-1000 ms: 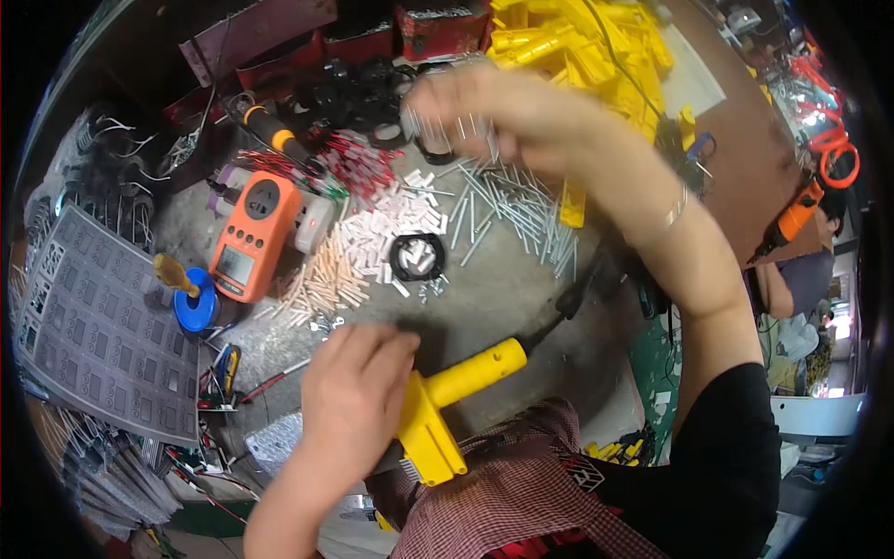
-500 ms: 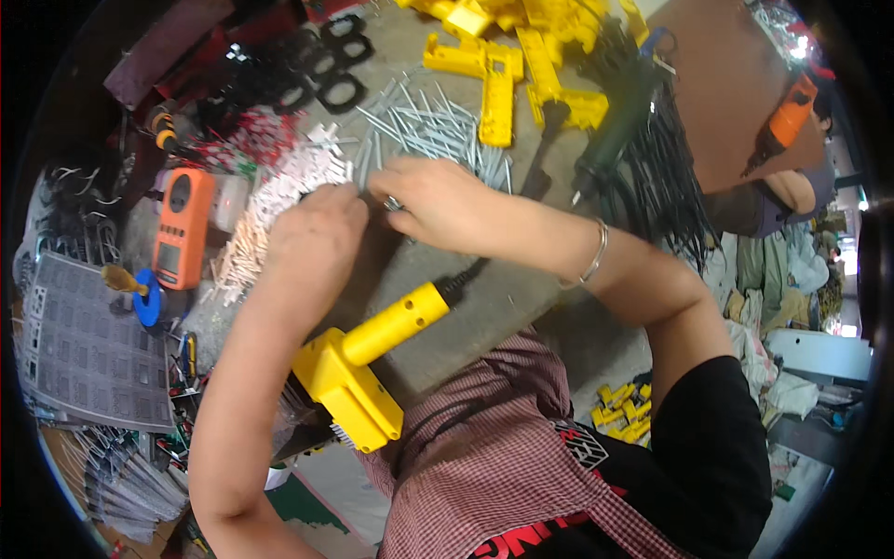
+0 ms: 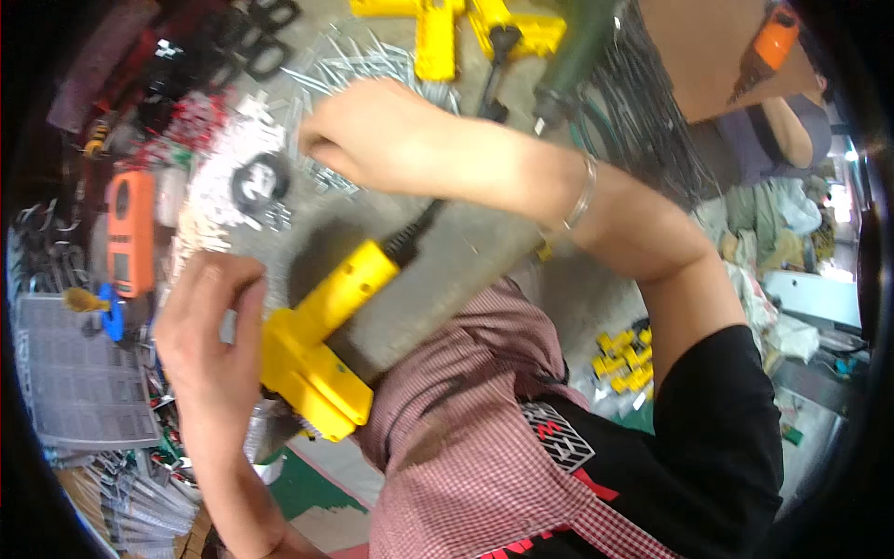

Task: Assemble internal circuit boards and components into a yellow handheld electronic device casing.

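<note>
Along the near side of the grey worktop lies the yellow housing, its handle slanting up to the right and its boxy head close to the checked apron. That head seems to reach the table's edge, perhaps past it — so handling it well probably means keeping its weight on the surface and steadying it before any pressure goes on.

Over the worktop hangs the right hand, just below the pile of metal rods, fingers curled downward; blur hides whether anything is pinched there, so I cannot tell. The left hand is beside the housing's head, fingers bent and thumb near them, its grip likewise unclear. Taking any rod singly, by one end, would likely disturb the pile least. From the handle's far end runs a black cord, best left slack, since a tug could swing the housing round. Near the black ring, small screws lie loose; a lifted wrist should keep them from scattering.

As for writing, the black shirt carries red lettering, partly covered by the apron, below a white-lined emblem. The orange meter is too blurred to read — and no label shows clearly on the housing.
</note>
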Available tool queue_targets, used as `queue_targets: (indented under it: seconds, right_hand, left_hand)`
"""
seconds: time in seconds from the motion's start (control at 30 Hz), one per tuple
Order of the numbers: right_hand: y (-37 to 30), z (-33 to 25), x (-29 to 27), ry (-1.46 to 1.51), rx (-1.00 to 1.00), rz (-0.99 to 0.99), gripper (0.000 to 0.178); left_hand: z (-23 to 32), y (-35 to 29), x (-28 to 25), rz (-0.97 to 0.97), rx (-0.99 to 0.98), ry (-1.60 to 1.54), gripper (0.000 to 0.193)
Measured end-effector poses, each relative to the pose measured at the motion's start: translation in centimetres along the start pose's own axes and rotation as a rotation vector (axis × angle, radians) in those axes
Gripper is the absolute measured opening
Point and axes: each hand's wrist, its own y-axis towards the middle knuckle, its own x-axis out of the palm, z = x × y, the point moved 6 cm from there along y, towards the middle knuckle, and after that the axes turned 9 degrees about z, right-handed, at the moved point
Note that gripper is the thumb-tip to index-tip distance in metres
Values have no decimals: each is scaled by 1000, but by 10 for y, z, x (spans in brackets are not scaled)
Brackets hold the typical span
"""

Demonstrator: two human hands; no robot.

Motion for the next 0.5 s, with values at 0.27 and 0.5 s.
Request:
queue_targets:
  seconds: [0.27, 0.5]
  right_hand:
    - [-14, -6, -20, 211, -7, -45, 14]
    - [-52, -80, -36, 652, 294, -306, 11]
  left_hand:
    - [-1, -32, -13, 35, -96, -70, 15]
    - [-19, -71, -32, 96, -285, -48, 19]
